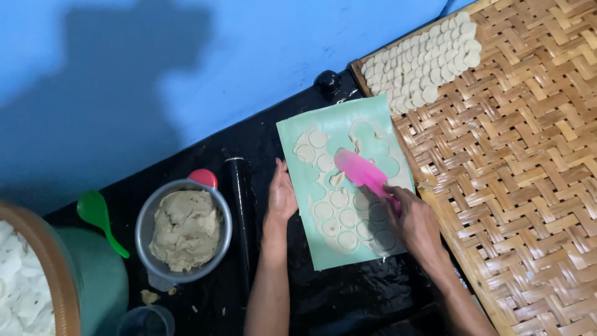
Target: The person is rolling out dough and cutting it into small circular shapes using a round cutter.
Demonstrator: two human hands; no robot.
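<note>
Right hand (pixel 415 219): my fingers closed round the pink scraper (pixel 360 170), blade on the dough sheet (pixel 348 211).
Left hand (pixel 281 196): open, flat, pressing the green mat (pixel 298 127) edge.
Scraper: between my hands, over cut rounds.

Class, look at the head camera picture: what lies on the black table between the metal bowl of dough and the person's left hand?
A black rolling pin lies between the metal bowl of dough and the left hand, seen in the head view.

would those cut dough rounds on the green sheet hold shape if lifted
Probably floppy: the dough rounds look very thin on the green sheet. Likely sticky, since the right hand works a pink scraper at them. Easily torn.
</note>
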